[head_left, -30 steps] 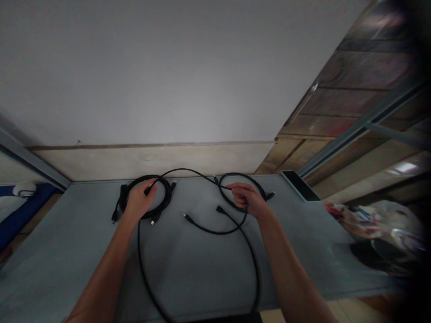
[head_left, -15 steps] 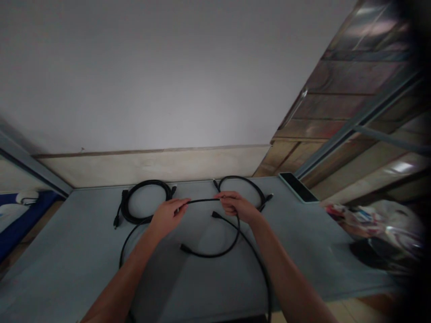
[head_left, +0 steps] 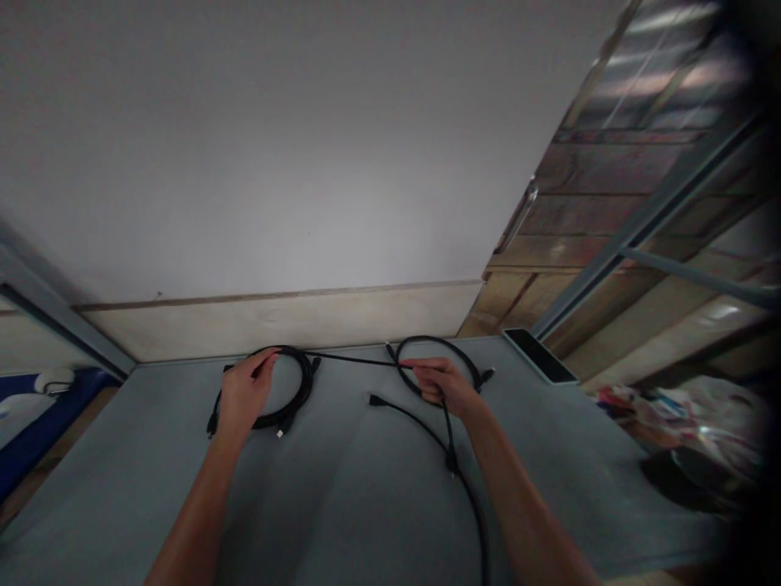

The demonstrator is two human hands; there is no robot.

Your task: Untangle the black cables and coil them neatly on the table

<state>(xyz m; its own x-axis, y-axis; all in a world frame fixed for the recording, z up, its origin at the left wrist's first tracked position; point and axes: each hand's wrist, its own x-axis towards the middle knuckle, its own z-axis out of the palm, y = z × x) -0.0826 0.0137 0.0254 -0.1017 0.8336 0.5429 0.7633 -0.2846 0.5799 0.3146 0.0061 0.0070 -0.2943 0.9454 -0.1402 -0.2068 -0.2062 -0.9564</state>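
A black cable (head_left: 354, 359) runs nearly straight between my two hands above the table. My left hand (head_left: 242, 395) is closed, its fingertips pinching that cable over the left side of a coiled black cable (head_left: 303, 395). A plug with a pale tip (head_left: 281, 429) shows at the coil's lower edge; which cable it belongs to I cannot tell. My right hand (head_left: 445, 382) is closed round the stretched cable, in front of a smaller cable loop (head_left: 467, 350). From beneath this hand a length with a connector (head_left: 451, 462) hangs down. Another black cable (head_left: 473, 496) curves across the table to a plug (head_left: 378, 400).
The grey table (head_left: 342, 496) meets a pale wall (head_left: 305, 163) at the back. A phone-like dark slab with a light green edge (head_left: 540, 356) lies at the back right, beside a metal post (head_left: 586, 268). Plastic bags (head_left: 701, 415) are heaped at the right.
My left hand has moved left, from the middle to the left coil, and the cable span between my hands has lengthened. The cable's hanging end has drawn in below my right hand.
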